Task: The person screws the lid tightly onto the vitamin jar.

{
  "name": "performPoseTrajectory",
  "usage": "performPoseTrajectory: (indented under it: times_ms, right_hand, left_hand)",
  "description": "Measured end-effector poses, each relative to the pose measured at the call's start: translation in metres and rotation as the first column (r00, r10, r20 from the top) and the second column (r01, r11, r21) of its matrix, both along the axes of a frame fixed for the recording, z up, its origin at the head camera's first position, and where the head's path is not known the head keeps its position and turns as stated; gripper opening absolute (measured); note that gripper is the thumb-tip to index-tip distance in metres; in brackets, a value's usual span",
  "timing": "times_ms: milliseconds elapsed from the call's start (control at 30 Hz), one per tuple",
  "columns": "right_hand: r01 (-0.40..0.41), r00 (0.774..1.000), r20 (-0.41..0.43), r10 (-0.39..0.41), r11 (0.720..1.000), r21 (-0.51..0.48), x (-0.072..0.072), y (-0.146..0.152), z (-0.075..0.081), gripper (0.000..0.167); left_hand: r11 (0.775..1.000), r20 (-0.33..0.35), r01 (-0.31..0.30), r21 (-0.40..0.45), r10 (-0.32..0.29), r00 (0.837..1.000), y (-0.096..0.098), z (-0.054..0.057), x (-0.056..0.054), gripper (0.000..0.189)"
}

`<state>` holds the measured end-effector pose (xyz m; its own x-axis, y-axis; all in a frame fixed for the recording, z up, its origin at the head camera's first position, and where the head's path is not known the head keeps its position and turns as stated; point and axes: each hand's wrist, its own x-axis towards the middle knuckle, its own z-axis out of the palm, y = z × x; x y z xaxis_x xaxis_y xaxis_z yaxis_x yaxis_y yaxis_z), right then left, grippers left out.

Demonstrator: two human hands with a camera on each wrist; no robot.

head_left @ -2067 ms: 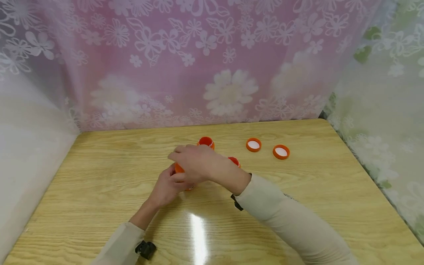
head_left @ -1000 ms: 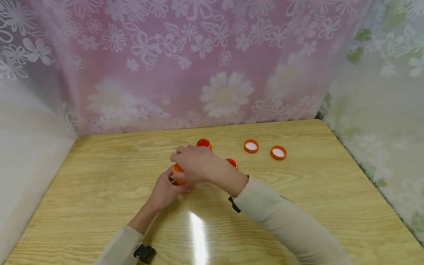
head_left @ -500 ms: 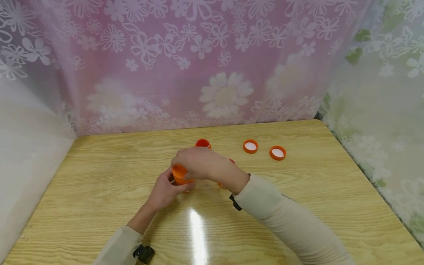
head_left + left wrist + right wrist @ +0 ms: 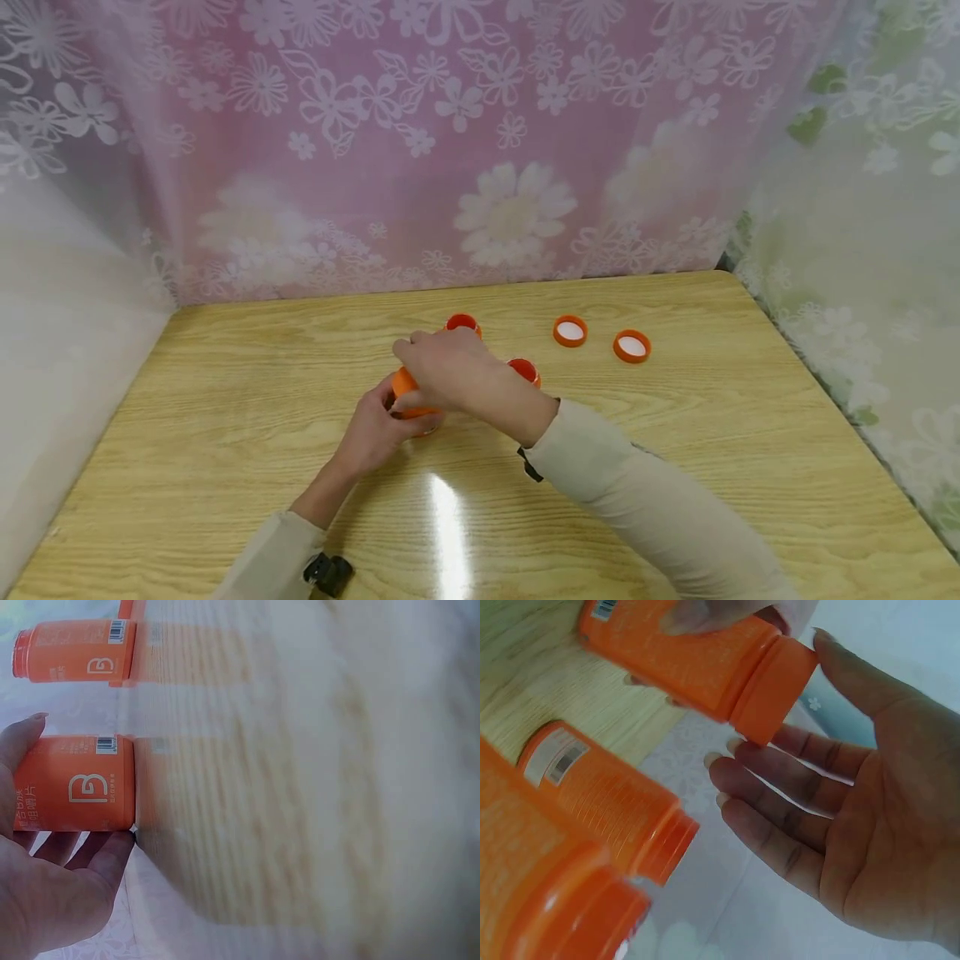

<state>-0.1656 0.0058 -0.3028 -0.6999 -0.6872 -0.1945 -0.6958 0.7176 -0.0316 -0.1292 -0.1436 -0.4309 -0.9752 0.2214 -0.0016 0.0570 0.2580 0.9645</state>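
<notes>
An orange plastic bottle (image 4: 71, 784) with white lettering stands on the table, gripped round its body by my left hand (image 4: 378, 429). Its orange screw cap (image 4: 776, 690) sits on the neck. My right hand (image 4: 450, 367) reaches over from the right, the thumb at one edge of the cap and the fingertips at the opposite side. Two uncapped orange bottles stand close by: a far bottle (image 4: 461, 322), and a nearer bottle (image 4: 525, 371) partly hidden behind my right wrist. Both also show beside the right hand in the right wrist view.
Two loose orange caps, a left cap (image 4: 570, 331) and a right cap (image 4: 632, 346), lie with white liners up at the back right of the wooden table (image 4: 712, 467). A pink floral curtain (image 4: 337, 167) hangs along the back edge, with pale sheets at both sides.
Over the cap my right hand has twisted one way, baring more of the cap half a second ago, then turned back. My left hand keeps its hold on the bottle.
</notes>
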Motion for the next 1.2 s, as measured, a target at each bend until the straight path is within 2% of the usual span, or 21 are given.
performPoseTrajectory:
  times_ms: [100,200,367,500,567,633,800,900,1067,1200]
  right_hand:
    - [-0.045,0.999,-0.008,0.045,0.999,0.000,-0.003,0.005,0.001,0.046]
    - [-0.121,0.992,0.039,0.123,0.992,-0.043,-0.007,0.010,0.005,0.043]
    - [-0.239,0.955,0.152,0.255,0.964,-0.119,-0.011,0.013,0.010,0.034]
    - [-0.253,0.932,0.224,0.284,0.954,-0.160,-0.013,0.013,0.009,0.034]
    - [-0.243,0.931,0.235,0.278,0.956,-0.166,-0.013,0.013,0.008,0.035]
    - [-0.221,0.940,0.226,0.254,0.962,-0.161,-0.011,0.012,0.008,0.032]
    - [-0.153,0.978,0.125,0.164,0.983,-0.097,-0.002,0.005,0.009,0.018]
    - [-0.092,0.992,0.079,0.096,0.994,-0.051,0.003,-0.001,0.010,0.014]
    - [-0.025,0.999,0.038,0.025,1.000,0.017,0.007,-0.010,0.010,0.015]
    - [-0.019,0.998,0.054,0.018,1.000,0.015,0.008,-0.009,0.010,0.016]
  left_hand:
    - [0.999,0.019,0.005,0.035,-0.006,1.000,0.001,0.000,0.000,0.048]
    - [0.999,0.034,0.000,0.055,-0.002,0.999,0.001,0.000,0.001,0.050]
    - [1.000,0.015,-0.003,0.013,0.003,1.000,0.000,0.001,0.002,0.050]
    - [1.000,0.008,-0.003,0.021,0.003,1.000,0.001,0.001,0.001,0.048]
    - [1.000,0.008,-0.003,0.030,0.003,1.000,0.002,0.000,0.001,0.047]
    - [1.000,0.010,-0.004,0.028,0.003,1.000,0.002,0.001,0.002,0.047]
    - [1.000,0.016,-0.012,0.021,0.011,1.000,0.002,0.002,0.002,0.048]
    - [1.000,0.006,-0.014,0.017,0.014,1.000,0.002,0.001,0.001,0.048]
    - [1.000,-0.013,-0.013,0.001,0.013,1.000,0.001,-0.001,0.000,0.050]
    - [1.000,-0.016,-0.023,-0.013,0.022,1.000,0.002,-0.002,0.000,0.050]
